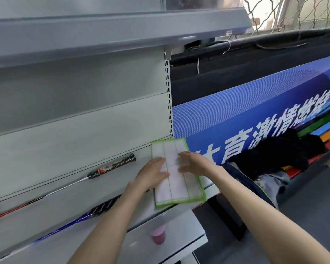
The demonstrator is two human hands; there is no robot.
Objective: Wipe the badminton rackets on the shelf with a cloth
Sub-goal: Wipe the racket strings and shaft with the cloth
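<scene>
Head: pink cup (pixel 158 235) on lower shelf (pixel 189 231)

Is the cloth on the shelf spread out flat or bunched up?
Spread flat. The cloth lies open on the shelf, green border showing along its edges, with the left hand and right hand resting flat on it.

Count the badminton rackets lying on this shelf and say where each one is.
2. One racket lies along the back of the shelf; the other racket lies nearer the front edge, its handle passing under the left forearm. Both heads run out of view leftward, so more may be hidden.
</scene>
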